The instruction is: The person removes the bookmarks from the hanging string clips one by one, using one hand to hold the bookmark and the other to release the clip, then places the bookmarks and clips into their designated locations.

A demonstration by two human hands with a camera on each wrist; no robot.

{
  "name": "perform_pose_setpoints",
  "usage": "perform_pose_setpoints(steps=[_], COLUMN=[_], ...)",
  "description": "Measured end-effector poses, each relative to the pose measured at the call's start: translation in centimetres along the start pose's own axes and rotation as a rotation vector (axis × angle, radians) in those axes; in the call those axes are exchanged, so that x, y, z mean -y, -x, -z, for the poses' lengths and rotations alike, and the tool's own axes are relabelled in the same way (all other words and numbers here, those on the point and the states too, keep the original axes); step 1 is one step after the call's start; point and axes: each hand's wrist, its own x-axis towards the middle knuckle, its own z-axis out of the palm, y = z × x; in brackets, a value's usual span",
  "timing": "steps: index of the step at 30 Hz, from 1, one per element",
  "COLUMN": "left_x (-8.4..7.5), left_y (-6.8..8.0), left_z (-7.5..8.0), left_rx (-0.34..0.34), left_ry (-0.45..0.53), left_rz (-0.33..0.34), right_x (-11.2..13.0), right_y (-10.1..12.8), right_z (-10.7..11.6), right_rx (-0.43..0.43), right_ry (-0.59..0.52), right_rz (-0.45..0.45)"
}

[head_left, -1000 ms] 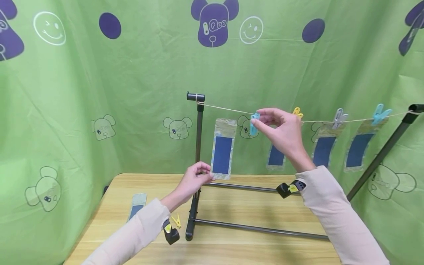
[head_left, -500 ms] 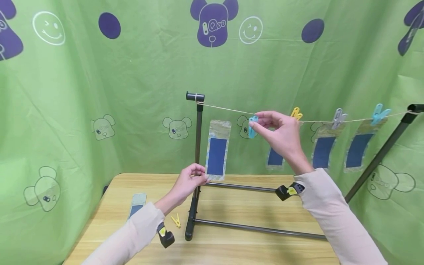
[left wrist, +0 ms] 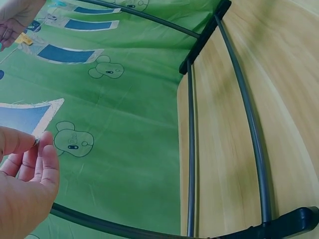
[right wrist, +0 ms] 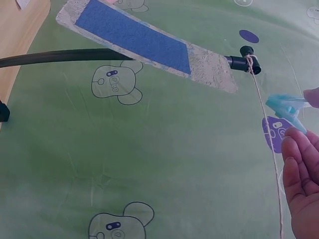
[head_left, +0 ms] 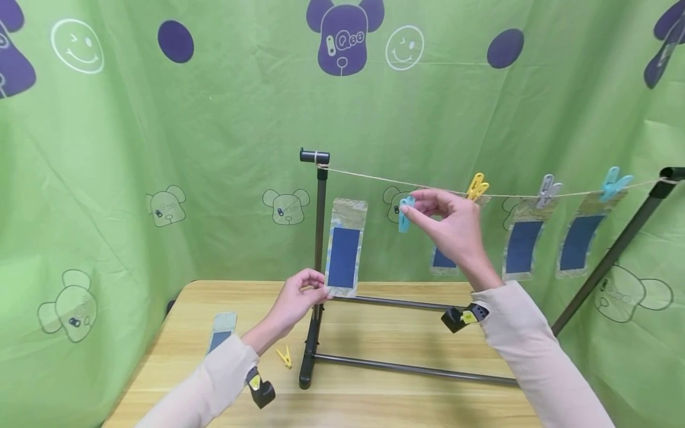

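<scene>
Left hand (head_left: pixel 297 293) pinches a card's (head_left: pixel 343 248) bottom corner, upright beside the stand post (head_left: pixel 320 238). Right hand (head_left: pixel 449 223) pinches a blue peg (head_left: pixel 405 214) just below the string (head_left: pixel 374 177), left of three pegged cards; that stretch of string is bare.

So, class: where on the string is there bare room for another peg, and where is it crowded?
Bare: the string between the black post and the yellow peg. Crowded: from there right, the grey peg and blue peg each hold a packet.
</scene>
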Motion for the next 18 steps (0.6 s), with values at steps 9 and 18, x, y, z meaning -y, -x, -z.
perform_pose_setpoints(steps=[9,18], left_x=[0.3,0.6], left_y=[0.9,1.1], left_z=[1.1,1.9], left_rx=[0.032,-0.021], left_ry=[0.017,0.009], left_rz=[-0.088,-0.011], right_x=[-1.2,-1.9], right_y=[0.7,1.4], right_z=[-0.6,-1.0], right_rx=[0.003,0.024], right_ry=[-0.015,-0.032], right_rz=[-0.017,-0.031])
